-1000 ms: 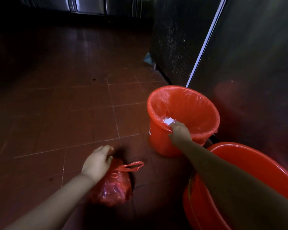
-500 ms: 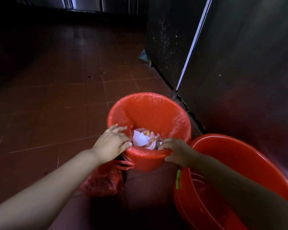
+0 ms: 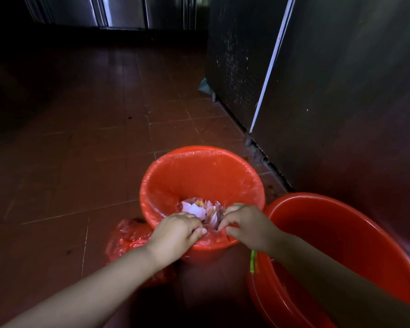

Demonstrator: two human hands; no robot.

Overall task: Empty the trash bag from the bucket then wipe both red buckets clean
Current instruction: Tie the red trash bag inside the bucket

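A small red bucket (image 3: 199, 250) stands on the tiled floor, lined with a red trash bag (image 3: 199, 176) folded over its rim. White eggshells and scraps (image 3: 199, 209) lie at its bottom. My left hand (image 3: 175, 233) and my right hand (image 3: 246, 223) both pinch the bag's edge at the near rim, close together. To the right a large red bucket (image 3: 341, 245) stands with a green clip (image 3: 253, 261) on its rim. A tied red bag (image 3: 128, 237) lies on the floor left of the small bucket, behind my left forearm.
A dark metal cabinet (image 3: 341, 91) with a perforated side panel rises right behind both buckets. More steel units (image 3: 118, 10) line the far wall. Brown floor tiles (image 3: 81, 138) stretch to the left and ahead.
My left hand let go of the tied bag on the floor and came up to the small bucket's rim. Both hands have closed in together on the liner's near edge.
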